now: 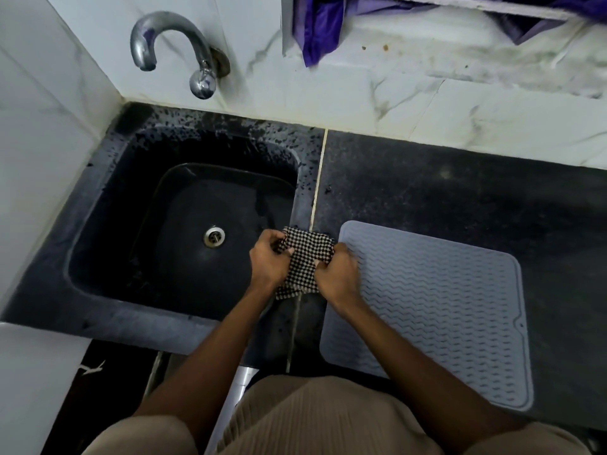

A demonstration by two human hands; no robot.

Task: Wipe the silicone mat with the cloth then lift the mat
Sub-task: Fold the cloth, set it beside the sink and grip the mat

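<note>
Over the strip of counter point(460, 192) between the sink point(184, 231) and the mat point(437, 310), both hands hold a checked cloth point(305, 254) — black and white, bunched between them. The left hand point(267, 259) has its fingers curled round the cloth's left edge, above the sink's right rim. The right hand point(338, 274) grips the cloth's right side with curled fingers, its knuckles over the mat's left edge; whether they touch the mat cannot be told. The cloth's lower end hangs down between the two wrists.

The mat is grey, ribbed with wavy lines, and lies flat on the dark counter just right of the pale joint line, its near edge close to the counter's front. The sink is dark, with a round metal drain point(214, 237) in its floor. A curved chrome tap point(177, 50) stands out from the white marbled wall above it — further right, purple fabric point(323, 27) hangs by a ledge.
</note>
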